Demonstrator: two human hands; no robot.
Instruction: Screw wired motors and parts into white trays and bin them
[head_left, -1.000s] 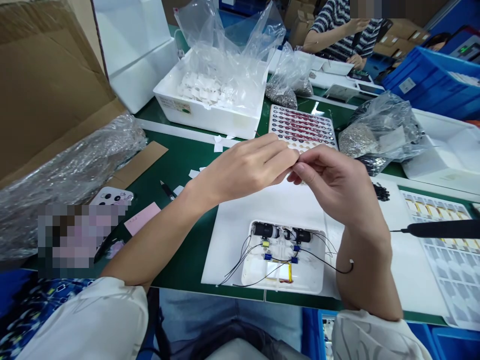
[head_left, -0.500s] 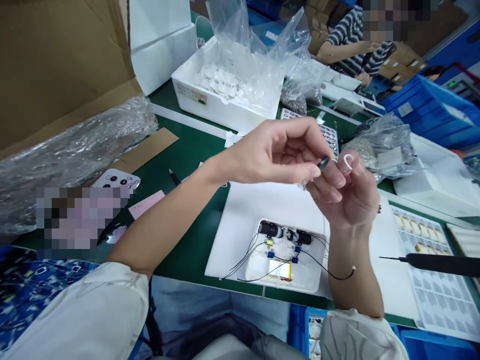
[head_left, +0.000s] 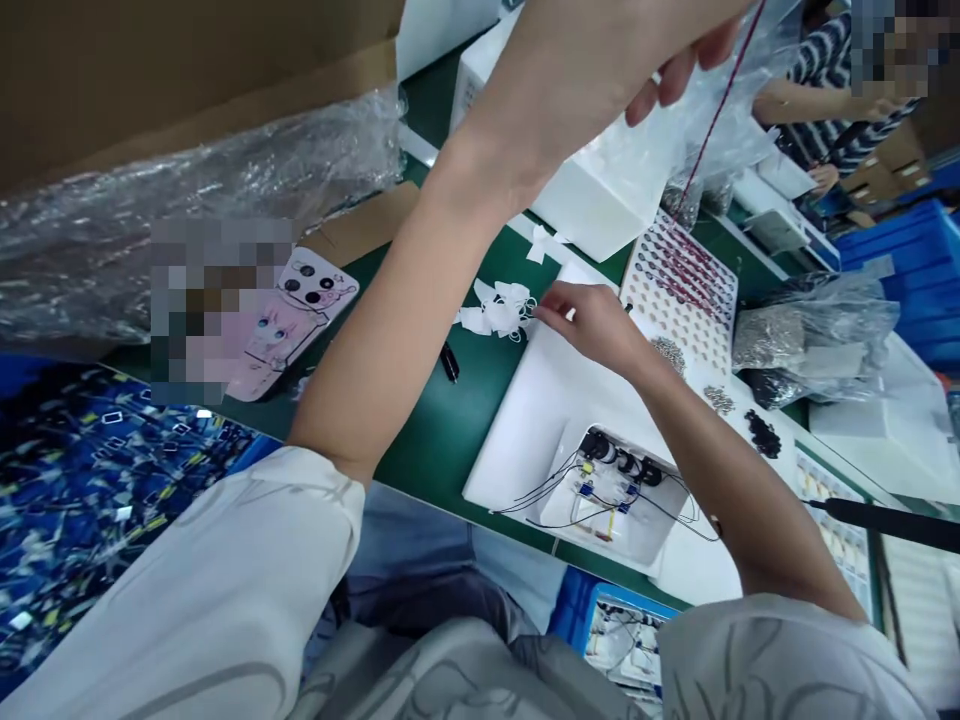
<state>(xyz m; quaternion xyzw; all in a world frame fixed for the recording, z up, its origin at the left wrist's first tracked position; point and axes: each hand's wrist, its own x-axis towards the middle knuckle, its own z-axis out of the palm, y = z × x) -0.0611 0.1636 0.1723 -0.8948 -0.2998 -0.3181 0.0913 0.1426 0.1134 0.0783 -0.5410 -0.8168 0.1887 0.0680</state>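
Note:
My left hand [head_left: 660, 75] is raised at the top, partly cut off by the frame edge. A thin red wire [head_left: 724, 100] runs taut from its fingers down to a white tray [head_left: 641, 262] of small round parts and red wires. The fingers are curled; the grip itself is out of sight. Low over the table, my right hand [head_left: 589, 318] has thumb and fingertips pinched at the edge of a pile of white scraps [head_left: 499, 310]; what lies between them is unclear. Nearby, a white housing [head_left: 649, 530] holds black cylinders, a battery and loose black wires on a white foam sheet [head_left: 517, 430].
A black screwdriver-like tool [head_left: 892, 522] juts in at right. Piles of small metal parts [head_left: 718, 400] and black parts [head_left: 763, 433] lie beyond my right forearm. A phone [head_left: 300, 320], bubble wrap [head_left: 225, 210] and a white foam box [head_left: 600, 200] surround the green table. Another person [head_left: 817, 95] works behind.
My hands were together over the foam, around a small dark round part and a white curved strip. They have parted: left up with a red wire, right down to the white scraps. The view has shifted.

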